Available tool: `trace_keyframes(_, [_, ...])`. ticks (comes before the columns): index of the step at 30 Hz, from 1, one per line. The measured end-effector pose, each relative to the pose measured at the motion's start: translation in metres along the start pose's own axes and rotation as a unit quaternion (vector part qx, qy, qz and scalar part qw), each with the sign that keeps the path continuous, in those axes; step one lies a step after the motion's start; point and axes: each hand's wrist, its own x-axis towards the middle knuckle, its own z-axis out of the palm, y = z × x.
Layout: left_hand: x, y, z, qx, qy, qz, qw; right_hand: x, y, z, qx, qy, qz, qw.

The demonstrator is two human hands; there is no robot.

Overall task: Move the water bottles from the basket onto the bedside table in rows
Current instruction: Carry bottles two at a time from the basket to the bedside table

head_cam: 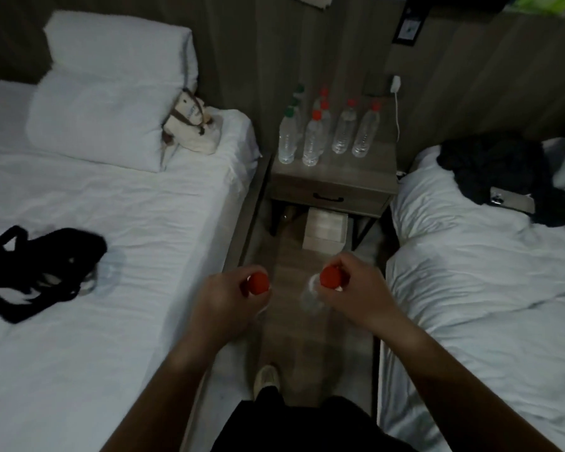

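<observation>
I stand in the aisle between two beds. My left hand (224, 301) grips a clear water bottle with a red cap (258, 283) by its neck. My right hand (356, 288) holds a second red-capped bottle (330, 277) the same way, its clear body hanging below. Ahead, the bedside table (333, 177) carries several upright bottles in rows: green-capped ones (287, 138) on the left, red-capped ones (312, 141) to their right. A black basket (43, 265) lies on the left bed with a clear bottle (106, 272) showing at its edge.
The left bed (128, 223) has white pillows and a small cream bag (190, 122). Dark clothing and a phone (512, 199) lie on the right bed. A white box (325, 233) sits on the floor under the table. A charger cable hangs by the wall.
</observation>
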Motion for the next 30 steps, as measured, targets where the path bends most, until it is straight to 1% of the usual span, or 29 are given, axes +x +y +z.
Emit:
trace_keyframes(3, [0.044,0.007,0.003,0.034,-0.015,0.048,0.998,0.034,0.006,-0.012,0.026,0.026,0.019,0.999])
trace_keyframes(5, [0.075,0.017,0.009,0.041,-0.017,0.066,0.997,0.059,0.011,-0.023,0.044,0.022,0.03,0.998])
trace_keyframes(8, [0.12,0.039,0.028,0.035,-0.05,0.051,0.997,0.099,0.023,-0.038,0.057,0.006,0.034,0.998])
trace_keyframes(10, [0.151,0.053,0.046,0.022,-0.083,0.041,0.995,0.127,0.037,-0.05,0.061,0.006,0.031,0.998])
trace_keyframes(12, [0.183,0.065,0.065,0.006,-0.095,0.03,0.995,0.157,0.057,-0.065,0.063,0.01,0.039,0.997])
trace_keyframes(17, [0.27,0.1,0.109,0.013,-0.066,0.014,0.998,0.241,0.116,-0.127,0.023,-0.003,0.049,0.999])
trace_keyframes(20, [0.321,0.125,0.132,0.03,-0.015,0.03,0.999,0.289,0.146,-0.171,0.011,-0.01,0.045,0.999])
trace_keyframes(23, [0.377,0.15,0.156,0.008,0.014,-0.013,1.0,0.342,0.17,-0.209,-0.004,-0.002,0.032,0.999])
trace_keyframes(27, [0.441,0.184,0.188,-0.024,0.012,-0.044,0.999,0.406,0.195,-0.237,-0.024,-0.01,0.057,0.998])
trace_keyframes(30, [0.487,0.193,0.212,-0.039,-0.001,-0.07,0.997,0.448,0.214,-0.245,-0.038,-0.013,0.079,0.996])
